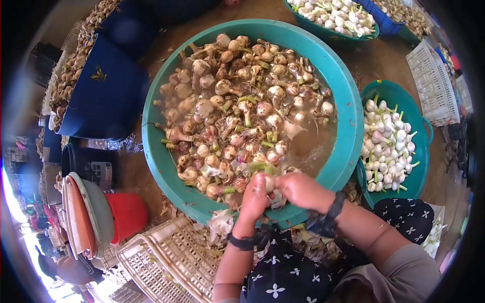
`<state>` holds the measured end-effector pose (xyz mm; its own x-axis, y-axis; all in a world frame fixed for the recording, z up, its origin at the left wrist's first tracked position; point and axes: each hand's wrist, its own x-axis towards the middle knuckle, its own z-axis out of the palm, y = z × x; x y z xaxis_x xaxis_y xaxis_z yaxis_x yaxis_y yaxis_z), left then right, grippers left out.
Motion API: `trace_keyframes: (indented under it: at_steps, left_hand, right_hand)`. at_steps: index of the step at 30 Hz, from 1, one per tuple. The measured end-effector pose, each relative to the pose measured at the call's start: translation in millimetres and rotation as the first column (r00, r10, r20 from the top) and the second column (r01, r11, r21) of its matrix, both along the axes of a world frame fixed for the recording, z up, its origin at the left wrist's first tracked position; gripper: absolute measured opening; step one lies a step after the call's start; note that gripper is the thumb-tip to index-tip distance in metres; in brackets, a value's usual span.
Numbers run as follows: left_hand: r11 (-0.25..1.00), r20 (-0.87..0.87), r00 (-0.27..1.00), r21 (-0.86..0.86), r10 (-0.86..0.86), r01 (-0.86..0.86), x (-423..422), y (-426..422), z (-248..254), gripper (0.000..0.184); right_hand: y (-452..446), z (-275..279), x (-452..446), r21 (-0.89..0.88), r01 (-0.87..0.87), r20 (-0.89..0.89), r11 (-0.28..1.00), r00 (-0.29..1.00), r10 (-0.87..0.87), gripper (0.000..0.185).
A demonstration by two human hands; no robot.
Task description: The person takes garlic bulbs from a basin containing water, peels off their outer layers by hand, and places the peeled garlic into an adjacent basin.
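A large green tub (351,118) holds muddy brown water with many dirty garlic bulbs (230,118) floating in it. Over the near rim, my left hand (256,196) is closed around a pale garlic bulb (270,184). The fingers of my right hand (299,190) are bent against the same bulb from the other side, and their tips are partly hidden. Peeled garlic skins (221,224) hang by the rim at the left of my hands. To the right stands a green basin (422,174) with clean white garlic bulbs (388,146).
Another basin of white garlic (333,15) is at the back right, near a white crate (433,83). Blue bins (103,96) filled with garlic stand left. A red bucket (129,217) and a pale plastic crate (174,257) sit at the front left.
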<state>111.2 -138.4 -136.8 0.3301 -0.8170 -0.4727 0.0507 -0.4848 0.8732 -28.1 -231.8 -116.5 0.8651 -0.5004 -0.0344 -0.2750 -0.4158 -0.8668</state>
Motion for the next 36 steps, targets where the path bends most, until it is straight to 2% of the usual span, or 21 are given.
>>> trace_keyframes:
  at_steps: [3,5,7,8,9,10,12,14,16,17,19,20,24,27,28,29,30,31,33,34,36]
  left_hand:
    - [0.994,0.130,0.991,-0.102,-0.016,0.029,-0.9,0.4,-7.6,0.033]
    - [0.996,0.123,0.992,-0.085,-0.020,0.031,-0.8,1.8,1.7,0.033]
    - [0.998,-0.200,0.978,-0.028,0.052,-0.059,-2.4,5.8,5.2,0.025]
    - [0.992,-0.127,0.988,-0.087,0.084,-0.096,-6.4,5.8,3.9,0.024]
    - [0.991,-0.129,0.988,-0.089,0.085,-0.096,-4.2,7.4,5.3,0.024]
    - [0.995,-0.236,0.970,-0.061,0.067,-0.084,0.6,8.7,11.6,0.025]
    - [0.998,-0.342,0.938,-0.029,0.047,-0.061,7.4,11.1,13.5,0.031]
    - [0.940,0.278,0.957,-0.295,-0.089,0.173,9.6,13.8,12.8,0.041]
    - [0.932,0.352,0.926,-0.270,-0.137,0.241,5.3,17.0,23.8,0.043]
    - [0.921,0.428,0.887,-0.247,-0.176,0.302,3.6,17.6,28.8,0.045]
    - [0.906,0.438,0.884,-0.289,-0.163,0.310,3.7,22.5,28.8,0.046]
    - [0.889,0.447,0.882,-0.330,-0.148,0.316,4.1,24.0,28.7,0.047]
    - [0.859,0.517,0.838,-0.338,-0.172,0.385,1.6,23.7,28.3,0.044]
    - [0.838,0.762,0.638,-0.271,-0.114,0.473,-2.4,20.9,30.2,0.029]
    - [0.949,0.404,0.913,-0.307,0.066,0.067,-5.8,22.4,25.3,0.023]
    - [0.932,-0.002,0.943,-0.155,0.332,-0.328,-6.5,23.1,21.0,0.017]
    - [0.734,-0.612,0.659,-0.182,0.437,-0.655,-3.4,19.4,18.2,0.014]
    - [0.732,-0.609,0.661,-0.185,0.438,-0.656,2.5,19.3,10.1,0.014]
    - [0.608,-0.856,0.227,0.123,0.465,-0.784,18.0,20.7,-5.7,0.025]
    - [0.605,-0.854,0.225,0.125,0.469,-0.786,21.3,23.6,-5.2,0.025]
    - [0.654,-0.759,0.347,0.133,0.550,-0.745,25.5,26.2,-5.0,0.030]
  right_hand:
    - [10.3,28.3,6.8,-0.165,-0.083,-0.232,0.983,0.972,0.043,0.016]
    - [14.6,10.6,7.4,-0.217,-0.077,-0.170,0.973,0.985,0.040,0.016]
    - [11.9,0.7,8.5,-0.268,-0.074,-0.110,0.961,0.993,0.045,0.017]
    - [6.7,0.2,10.6,0.196,0.099,-0.191,0.976,0.980,-0.061,0.019]
    - [3.3,-1.6,12.1,0.596,0.286,-0.309,0.750,0.944,-0.114,0.021]
    - [4.3,-4.6,11.6,0.772,0.380,-0.330,0.509,0.925,-0.190,0.025]
    - [7.1,-6.8,10.2,0.825,0.352,-0.264,0.442,0.932,-0.250,0.025]
    - [7.6,-7.3,10.5,0.873,0.315,-0.201,0.372,0.928,-0.313,0.025]
    - [7.0,-7.7,10.4,0.562,0.237,-0.207,0.792,0.968,-0.143,0.022]
    - [7.1,-10.0,10.0,0.563,0.239,-0.208,0.791,0.967,-0.144,0.022]
    - [6.6,-16.3,11.0,0.913,0.322,-0.261,0.251,0.933,-0.248,0.020]
    - [6.7,-16.5,11.4,0.930,0.336,-0.285,0.149,0.915,-0.284,0.019]
    - [10.6,-17.6,14.3,0.905,0.373,-0.264,0.202,0.867,-0.422,0.020]
    - [9.4,1.1,11.9,0.951,0.264,-0.175,0.163,0.890,-0.421,0.019]
    - [12.0,7.8,12.2,0.986,0.110,-0.034,0.128,0.873,-0.487,0.020]
    - [15.3,11.0,12.7,0.993,-0.051,0.101,0.106,0.828,-0.551,0.020]
    - [19.6,3.4,4.0,0.991,-0.050,0.106,0.126,0.866,-0.489,0.021]
    - [17.6,5.5,-4.3,0.990,-0.055,0.110,0.126,0.866,-0.487,0.021]
    - [11.4,17.1,-21.5,0.912,-0.010,0.189,0.410,0.898,-0.398,0.022]
    - [4.0,21.3,-29.7,0.947,0.020,0.144,0.319,0.864,-0.483,0.020]
    - [-18.4,14.6,-41.6,0.706,0.044,0.064,0.707,0.990,-0.125,0.026]
